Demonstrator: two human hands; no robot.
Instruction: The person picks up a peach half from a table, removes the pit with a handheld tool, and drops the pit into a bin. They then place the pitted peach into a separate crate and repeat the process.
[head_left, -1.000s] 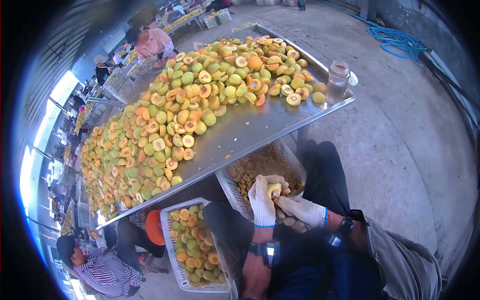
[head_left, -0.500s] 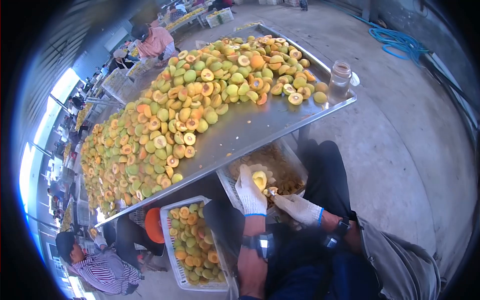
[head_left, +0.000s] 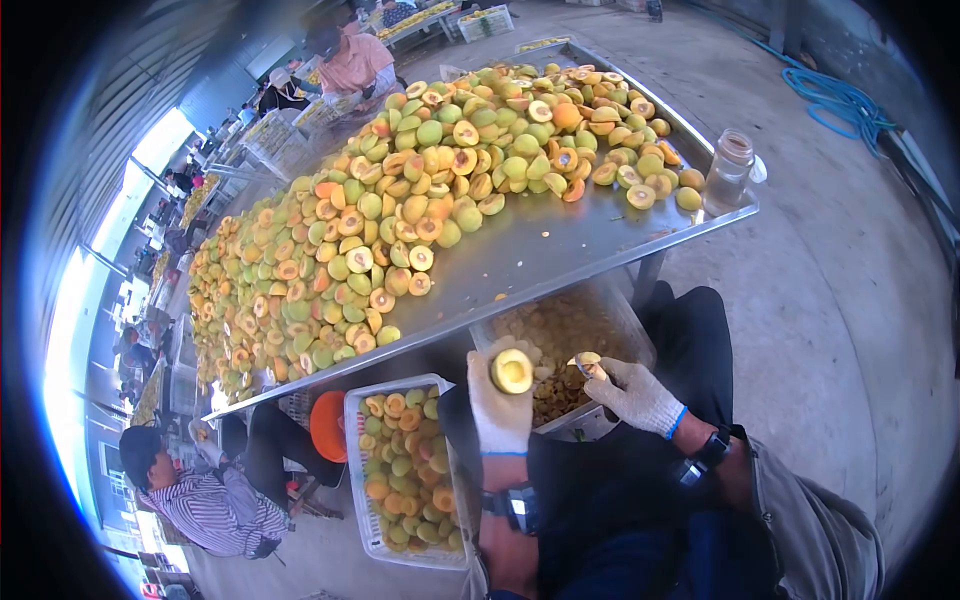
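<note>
My left hand (head_left: 497,415), in a white knit glove, is closed around a halved peach (head_left: 512,370). Its pale cut face is turned up and shows a hollow in the middle. To the right, my gloved right hand (head_left: 643,398) grips a small metal pitting tool (head_left: 588,372), mostly hidden by the fingers, with a brownish pit piece at its tip. Both hands are over a pale crate (head_left: 632,335) under the table edge, which holds brown pits and scraps (head_left: 560,395).
A metal table (head_left: 520,265) carries a large heap of halved peaches (head_left: 410,190). A clear jar (head_left: 730,168) stands at its right corner. Left of my legs is a white crate (head_left: 357,480) of peach halves, beside an orange bucket (head_left: 328,426). A seated co-worker (head_left: 205,505) is at lower left.
My hands have moved apart. The right hand has drawn the tool away from the peach half, with a pit piece on it. The view has shifted, so the table appears further right.
</note>
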